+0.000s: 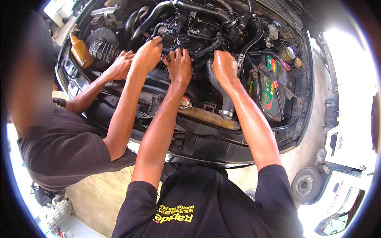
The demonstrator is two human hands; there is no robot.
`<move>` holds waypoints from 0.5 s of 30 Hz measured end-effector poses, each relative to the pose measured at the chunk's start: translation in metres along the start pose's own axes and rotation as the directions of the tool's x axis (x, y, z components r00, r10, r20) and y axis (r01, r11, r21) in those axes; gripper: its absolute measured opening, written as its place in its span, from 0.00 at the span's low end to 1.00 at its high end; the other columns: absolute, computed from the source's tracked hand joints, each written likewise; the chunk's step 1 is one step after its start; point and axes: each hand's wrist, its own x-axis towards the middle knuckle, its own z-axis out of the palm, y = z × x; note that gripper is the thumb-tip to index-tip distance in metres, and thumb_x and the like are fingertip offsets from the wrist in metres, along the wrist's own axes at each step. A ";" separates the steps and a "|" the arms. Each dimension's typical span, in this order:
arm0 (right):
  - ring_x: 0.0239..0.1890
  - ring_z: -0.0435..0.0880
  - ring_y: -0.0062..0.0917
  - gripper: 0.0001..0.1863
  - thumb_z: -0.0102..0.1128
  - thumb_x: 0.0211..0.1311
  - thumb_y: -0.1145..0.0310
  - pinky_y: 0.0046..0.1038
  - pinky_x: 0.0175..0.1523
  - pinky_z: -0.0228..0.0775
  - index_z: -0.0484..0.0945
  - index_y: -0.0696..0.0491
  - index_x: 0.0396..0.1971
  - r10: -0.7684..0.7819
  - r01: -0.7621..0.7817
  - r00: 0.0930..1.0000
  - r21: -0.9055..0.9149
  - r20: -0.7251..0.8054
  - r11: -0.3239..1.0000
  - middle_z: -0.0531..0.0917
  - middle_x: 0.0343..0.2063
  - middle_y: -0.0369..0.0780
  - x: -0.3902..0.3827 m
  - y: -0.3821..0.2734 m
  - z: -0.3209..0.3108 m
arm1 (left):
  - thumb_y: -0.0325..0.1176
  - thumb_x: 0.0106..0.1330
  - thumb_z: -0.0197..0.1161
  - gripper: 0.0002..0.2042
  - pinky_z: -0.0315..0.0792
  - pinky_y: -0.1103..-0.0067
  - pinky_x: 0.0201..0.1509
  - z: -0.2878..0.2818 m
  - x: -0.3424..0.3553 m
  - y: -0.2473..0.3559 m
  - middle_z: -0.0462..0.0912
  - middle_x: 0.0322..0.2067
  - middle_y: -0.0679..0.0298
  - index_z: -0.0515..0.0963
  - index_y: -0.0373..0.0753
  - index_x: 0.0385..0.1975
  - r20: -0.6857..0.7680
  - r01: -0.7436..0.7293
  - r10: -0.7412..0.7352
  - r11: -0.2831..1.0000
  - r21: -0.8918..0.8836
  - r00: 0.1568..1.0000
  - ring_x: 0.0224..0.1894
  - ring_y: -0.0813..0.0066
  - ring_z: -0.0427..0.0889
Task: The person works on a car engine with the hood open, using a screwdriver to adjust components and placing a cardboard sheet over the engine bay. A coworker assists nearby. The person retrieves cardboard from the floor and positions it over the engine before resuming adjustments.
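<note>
Both my hands are in a car's engine bay. My left hand (179, 68) is bent over the front of the engine, just below the black round filler cap (183, 41). Its fingers curl downward, and what they grip is hidden. My right hand (225, 66) is closed in a fist beside the upper end of the thick grey radiator hose (219, 85); whatever is inside it does not show. A ribbed black hose (208, 50) runs between my two hands. Close by my left hand, a co-worker's hand (149, 53) reaches onto the engine, fingers pinched.
The co-worker leans in from the left, with the other hand (120, 66) on the engine's left side. A battery (269, 93) sits at the right. The radiator cap (185, 102) is nearer me. A yellow-brown bottle (81, 51) stands far left.
</note>
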 end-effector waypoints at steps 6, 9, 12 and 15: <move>0.41 0.92 0.60 0.05 0.65 0.63 0.76 0.56 0.47 0.86 0.88 0.59 0.34 0.084 -0.084 0.996 0.002 0.006 0.996 0.89 0.33 0.60 -0.027 -0.029 0.006 | 0.47 0.66 0.78 0.20 0.66 0.52 0.69 -0.005 0.014 0.007 0.84 0.56 0.62 0.87 0.44 0.52 0.108 -0.029 0.026 0.999 0.027 0.994 0.66 0.57 0.77; 0.41 0.92 0.59 0.06 0.64 0.65 0.74 0.56 0.47 0.86 0.88 0.59 0.34 0.084 -0.083 0.995 -0.030 0.050 0.996 0.89 0.31 0.60 -0.016 -0.037 -0.007 | 0.39 0.66 0.73 0.11 0.68 0.57 0.66 0.004 0.023 0.000 0.86 0.48 0.61 0.89 0.42 0.44 0.063 -0.046 0.043 0.998 0.036 0.997 0.62 0.59 0.79; 0.39 0.92 0.58 0.08 0.62 0.70 0.72 0.56 0.45 0.84 0.87 0.58 0.33 0.061 -0.065 0.997 -0.087 -0.050 0.994 0.89 0.31 0.58 0.014 0.023 0.000 | 0.37 0.65 0.73 0.09 0.69 0.59 0.63 -0.005 0.028 0.020 0.87 0.48 0.59 0.90 0.41 0.41 0.038 -0.067 0.071 0.994 -0.085 0.997 0.60 0.60 0.80; 0.40 0.93 0.56 0.07 0.63 0.67 0.73 0.56 0.46 0.86 0.87 0.59 0.35 0.015 -0.015 1.000 -0.123 -0.005 0.992 0.90 0.33 0.59 0.015 0.026 0.007 | 0.38 0.64 0.76 0.12 0.69 0.57 0.63 -0.010 0.030 0.019 0.86 0.50 0.58 0.89 0.39 0.42 0.035 -0.064 0.070 0.986 -0.154 0.997 0.61 0.58 0.80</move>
